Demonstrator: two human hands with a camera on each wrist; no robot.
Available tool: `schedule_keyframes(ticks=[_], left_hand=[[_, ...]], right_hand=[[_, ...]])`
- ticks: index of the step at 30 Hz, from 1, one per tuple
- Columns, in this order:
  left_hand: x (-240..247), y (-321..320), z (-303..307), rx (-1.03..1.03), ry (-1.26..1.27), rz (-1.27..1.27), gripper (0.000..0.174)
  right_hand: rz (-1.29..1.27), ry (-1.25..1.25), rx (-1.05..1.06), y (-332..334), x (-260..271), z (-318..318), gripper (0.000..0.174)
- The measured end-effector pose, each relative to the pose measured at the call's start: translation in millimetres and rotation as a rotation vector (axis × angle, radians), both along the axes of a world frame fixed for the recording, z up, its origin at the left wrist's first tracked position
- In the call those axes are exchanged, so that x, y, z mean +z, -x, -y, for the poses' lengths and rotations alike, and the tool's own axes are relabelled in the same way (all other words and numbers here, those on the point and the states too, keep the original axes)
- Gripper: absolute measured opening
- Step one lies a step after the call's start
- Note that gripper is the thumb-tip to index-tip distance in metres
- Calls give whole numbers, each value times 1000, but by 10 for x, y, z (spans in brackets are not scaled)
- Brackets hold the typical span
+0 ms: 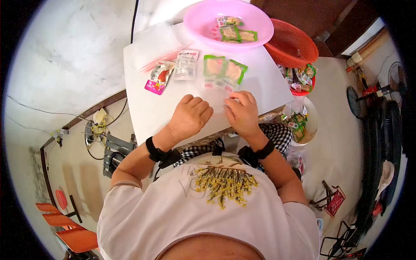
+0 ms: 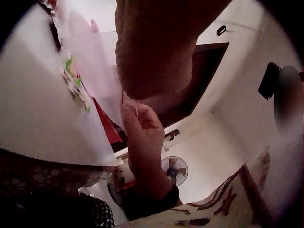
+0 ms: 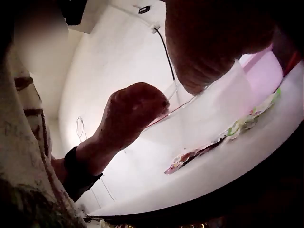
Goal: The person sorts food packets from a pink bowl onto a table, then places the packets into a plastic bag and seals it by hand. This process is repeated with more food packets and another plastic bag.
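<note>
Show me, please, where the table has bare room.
Left: between the magenta packet and left hand. Right: between the green packets and right edge of the table. Crowded: the far side, with packets and the pink tub.

No text can be read clearly: print on the white packet [image 1: 186, 66] and shirt [image 1: 206, 216] blurs.

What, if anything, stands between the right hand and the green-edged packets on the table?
A thin clear plastic film seems to hang between the right hand and the green-edged packets; nothing solid shows there.
</note>
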State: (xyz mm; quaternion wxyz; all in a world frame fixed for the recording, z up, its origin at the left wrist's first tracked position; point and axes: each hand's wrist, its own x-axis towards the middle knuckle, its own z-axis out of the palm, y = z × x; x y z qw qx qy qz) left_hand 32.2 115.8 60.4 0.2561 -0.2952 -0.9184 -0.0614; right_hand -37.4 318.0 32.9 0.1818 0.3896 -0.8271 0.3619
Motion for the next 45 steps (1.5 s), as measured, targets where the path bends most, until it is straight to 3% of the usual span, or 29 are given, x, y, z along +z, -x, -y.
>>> schedule_keyframes(ticks=[6,9,12,15,16,22,25,31,32,36,39,40,43,45], left_hand=[[-55,135,-158,-81,68,77,13],[-133,374,-138,-57,-169,147,17],[-292,706,-22,246,-481,348,31],[-338,979,11,557,-366,455,44],[-375,1052,43,583,-364,525,55],[-524,1250,-8,721,-415,546,63],[-675,1314,92,663,-536,545,59],[-712,1332,334,644,-896,564,32],[-750,1346,397,722,-925,594,24],[-340,999,385,698,-1190,724,17],[-535,712,645,588,-1101,818,24],[-558,608,756,536,-923,776,30],[-497,438,919,790,-470,206,28],[-389,416,1088,921,-326,143,36]], right_hand=[[46,5,-155,-41,-122,-414,10],[66,6,-228,-78,-173,-634,9],[70,9,-315,-65,-258,-802,9],[36,-54,-349,-52,-309,-895,9],[43,-73,-345,-60,-328,-903,9],[103,-101,-305,-108,-371,-881,10],[115,-55,-237,-121,-385,-846,9],[100,-46,-211,-132,-374,-757,10],[93,-45,-212,-127,-385,-745,10],[100,-65,-194,-114,-389,-703,9],[98,-47,-207,-126,-390,-710,8],[109,-91,-218,-121,-366,-734,8],[87,-83,-217,-88,-372,-785,7],[104,-102,-225,-85,-349,-787,8]])
